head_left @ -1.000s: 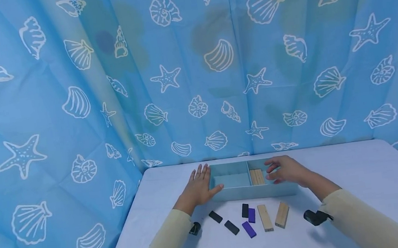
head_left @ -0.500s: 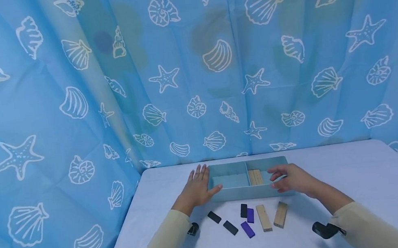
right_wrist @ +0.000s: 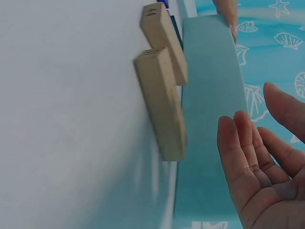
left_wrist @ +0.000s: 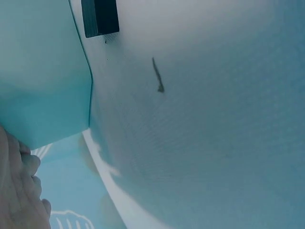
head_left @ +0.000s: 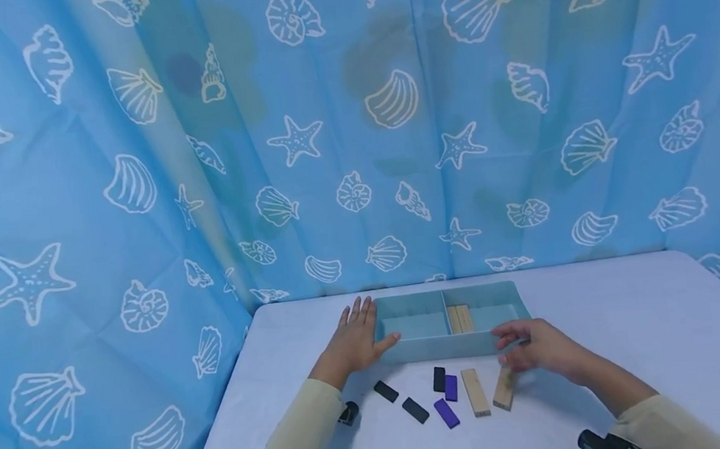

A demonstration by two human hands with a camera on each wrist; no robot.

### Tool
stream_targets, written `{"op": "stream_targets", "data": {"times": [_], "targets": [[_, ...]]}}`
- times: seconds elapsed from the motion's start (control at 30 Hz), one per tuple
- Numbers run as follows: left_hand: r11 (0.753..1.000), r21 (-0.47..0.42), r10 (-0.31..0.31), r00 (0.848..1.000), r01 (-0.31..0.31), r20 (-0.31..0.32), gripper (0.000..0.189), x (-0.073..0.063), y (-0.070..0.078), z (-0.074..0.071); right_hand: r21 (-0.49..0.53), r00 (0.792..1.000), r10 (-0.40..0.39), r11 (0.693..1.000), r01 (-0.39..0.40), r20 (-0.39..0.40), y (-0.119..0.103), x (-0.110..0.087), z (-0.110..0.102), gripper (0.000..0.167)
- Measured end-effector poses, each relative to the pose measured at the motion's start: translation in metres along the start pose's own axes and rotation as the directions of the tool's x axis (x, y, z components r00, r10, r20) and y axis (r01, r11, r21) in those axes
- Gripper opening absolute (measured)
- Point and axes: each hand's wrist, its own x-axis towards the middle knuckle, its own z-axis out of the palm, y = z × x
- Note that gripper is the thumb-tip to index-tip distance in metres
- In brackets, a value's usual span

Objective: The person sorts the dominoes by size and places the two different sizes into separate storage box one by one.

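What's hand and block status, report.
Left hand at left end of pale-blue divided rectangular box. Right hand empty, near rightmost loose tan oblong wooden block. No obstruction seen.

Left grip spread, right grip loosely curved

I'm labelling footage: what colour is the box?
The box is pale blue-green, clearest in the head view.

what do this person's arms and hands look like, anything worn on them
The left sleeve and right sleeve are plain, long and pale yellow, each with a small black device near its end. The left hand and right hand show no gloves.
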Motion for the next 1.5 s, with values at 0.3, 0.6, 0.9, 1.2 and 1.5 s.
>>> {"op": "stream_targets", "data": {"times": [0.3,0.6,0.9,1.2,1.5], "targets": [[1.000,-0.006,-0.001,1.000,0.001,-0.001,0.093,0.001,0.000,-0.001,0.043,0.999,0.042,0.998,-0.042,0.002,0.012,-0.009,0.003,0.062],[1.000,-0.022,-0.018,1.000,0.018,0.013,0.093,0.000,0.001,-0.002,0.069,0.994,0.099,0.993,-0.096,-0.044,0.021,-0.013,0.011,0.060],[0.999,-0.037,-0.025,1.000,0.025,0.015,0.093,-0.003,0.003,-0.003,0.010,0.985,0.153,0.988,-0.153,-0.085,0.027,-0.016,0.023,0.079],[0.998,-0.052,-0.018,1.000,0.018,0.017,0.092,-0.002,0.003,-0.004,-0.152,0.975,0.194,0.966,-0.210,-0.111,0.027,-0.011,0.031,0.103],[0.998,-0.063,-0.013,1.000,0.014,0.019,0.093,-0.002,0.003,-0.006,-0.403,0.980,0.150,0.895,-0.192,-0.135,0.025,-0.006,0.036,0.104]]}}
